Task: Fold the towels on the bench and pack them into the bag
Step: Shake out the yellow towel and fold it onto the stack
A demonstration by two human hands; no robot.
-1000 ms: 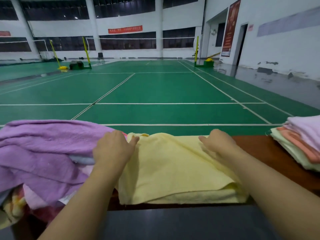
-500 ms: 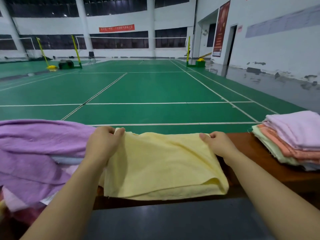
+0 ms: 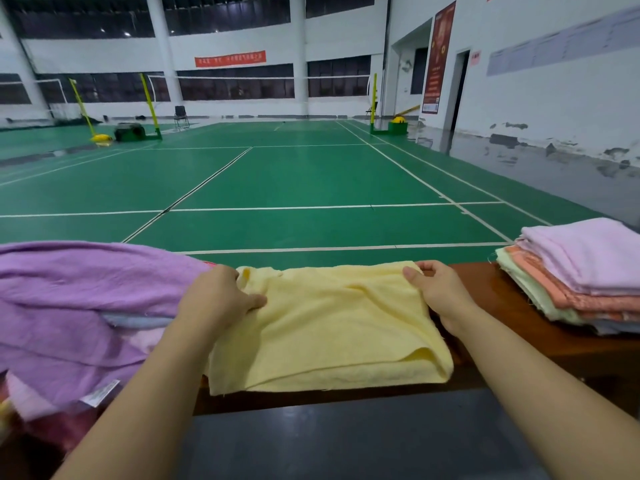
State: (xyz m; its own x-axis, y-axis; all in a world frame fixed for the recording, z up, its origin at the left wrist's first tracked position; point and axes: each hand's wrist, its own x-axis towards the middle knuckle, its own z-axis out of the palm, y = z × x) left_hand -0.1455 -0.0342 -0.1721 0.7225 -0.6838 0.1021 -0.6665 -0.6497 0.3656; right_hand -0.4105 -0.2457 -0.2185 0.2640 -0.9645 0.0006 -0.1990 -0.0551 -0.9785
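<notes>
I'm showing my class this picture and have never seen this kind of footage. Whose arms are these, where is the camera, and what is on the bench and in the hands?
There is no machine here: a person wears a camera on the head, looking forward and down, so the two bare arms are the wearer's own. The one view shows a sports hall with green courts beyond a brown bench. On the bench lies a yellow towel, already doubled over. The left hand grips its far left corner and the right hand pinches its far right corner. To the left sits a loose heap of unfolded towels, a purple towel on top. To the right is a neat stack of folded towels. No bag is in view.
</notes>
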